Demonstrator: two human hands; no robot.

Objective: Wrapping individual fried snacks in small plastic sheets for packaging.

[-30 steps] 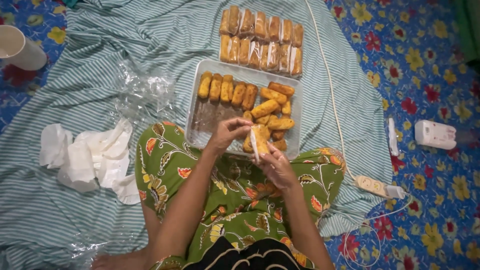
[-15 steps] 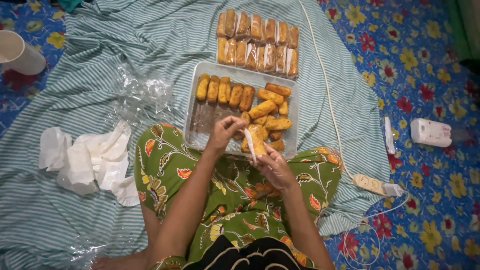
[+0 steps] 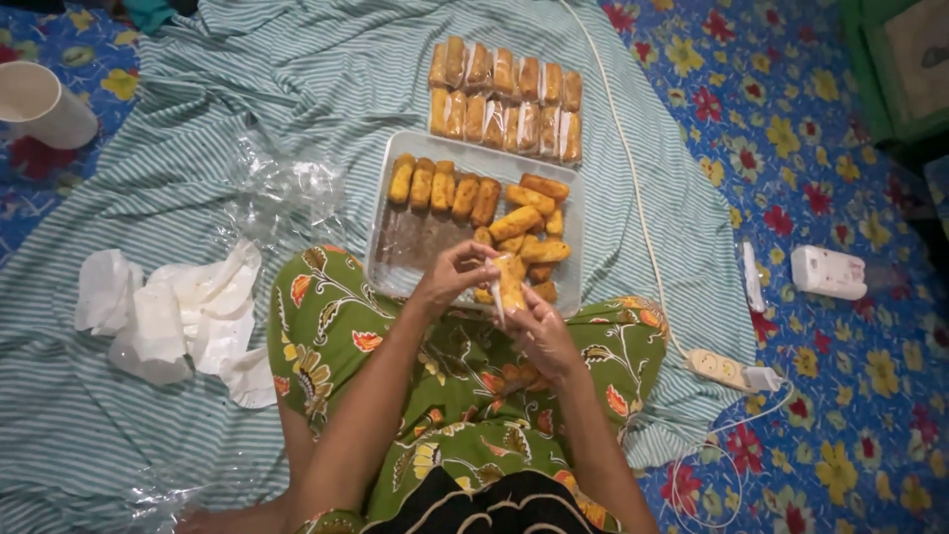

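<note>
Floor level, seen from above: a green-and-white striped cloth (image 3: 178, 168) lies over a blue flowered mat (image 3: 850, 129), and the person sits on it with knees in a green patterned skirt (image 3: 455, 396). Both hands meet just above the near edge of a clear rectangular tray (image 3: 386, 232). The left hand (image 3: 450, 279) has its grip pressed together, thumb and fingertips pinching the top of a golden fried roll (image 3: 511, 282). The right hand (image 3: 539, 331) closes around the roll's lower end from below, with what looks like a thin clear sleeve (image 3: 498, 302) at the roll's left side; whether the roll is already partly inside cannot be told.

Just beyond the grip, loose unwrapped rolls (image 3: 524, 222) lie heaped in the tray, with 1 neat row along its far side. Further out past the tray, 2 rows of wrapped rolls (image 3: 504, 99) rest on the cloth. Well to the left of the grip lie crumpled white papers (image 3: 168, 311) and loose clear plastic (image 3: 287, 193); a white cup (image 3: 40, 99) stands far left. To the right run a white cable and a power strip (image 3: 727, 371).

Judging by the hold, the wrapping would go best with light fingertip pressure, so the crust stays whole, and with the sleeve's mouth kept wide while the roll slides in straight
</note>
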